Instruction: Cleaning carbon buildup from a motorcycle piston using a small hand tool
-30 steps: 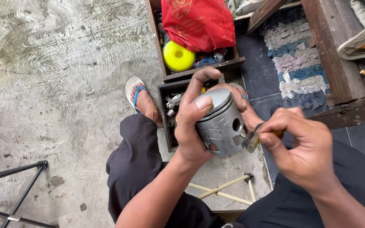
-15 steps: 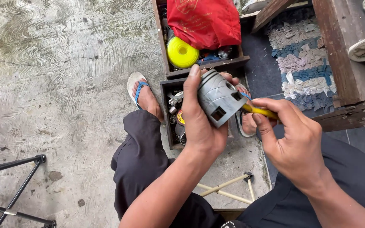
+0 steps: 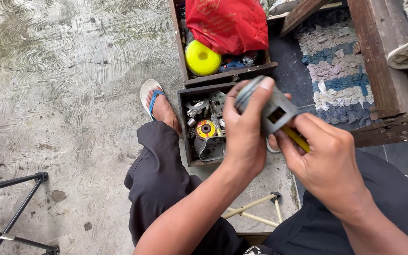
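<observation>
Left hand point(image 3: 244, 137) grips a grey piston point(image 3: 267, 106) at centre, above a box point(image 3: 183, 127) of parts. Right hand point(image 3: 319, 156) pinches a yellow-handled tool point(image 3: 297, 138) against the piston's side hole. It looks like prying work, which calls for a steady hold. The tool's tip is hidden; what it catches is unclear.

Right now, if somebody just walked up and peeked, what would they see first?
First, the two hands in the middle: the left hand grips a grey metal piston while the right hand pokes a yellow-handled tool into its side. Next, the bright red bag and round yellow spool in the wooden box at the top. Below that, another box of metal parts sits beside a foot in a blue-strapped sandal.
</observation>
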